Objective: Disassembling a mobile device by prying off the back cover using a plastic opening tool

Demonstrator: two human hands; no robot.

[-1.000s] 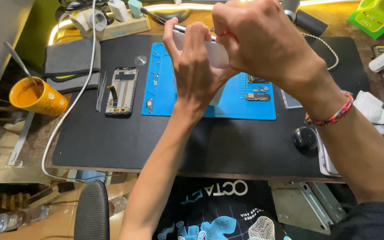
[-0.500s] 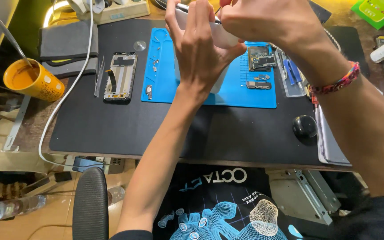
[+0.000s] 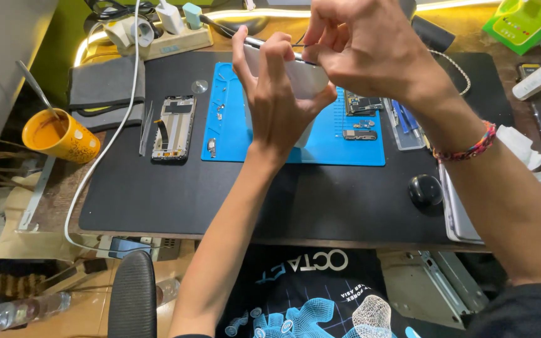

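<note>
My left hand grips a white phone back cover, held up on edge above the blue repair mat. My right hand is closed over the cover's upper edge, pinching at its rim with a thin dark tool tip showing there. A braided bracelet circles my right wrist. On the mat lie small circuit boards and several tiny screws and parts. Left of the mat lies an opened phone frame with tweezers beside it.
A black desk mat covers the table. A yellow cup with a stick stands at left, a grey folded cloth behind it. A white cable, power strip, black round knob and chair back are nearby.
The view has shifted slightly lower and closer. Both hands keep hold of the white cover, and my right fingers have moved along its top edge.
</note>
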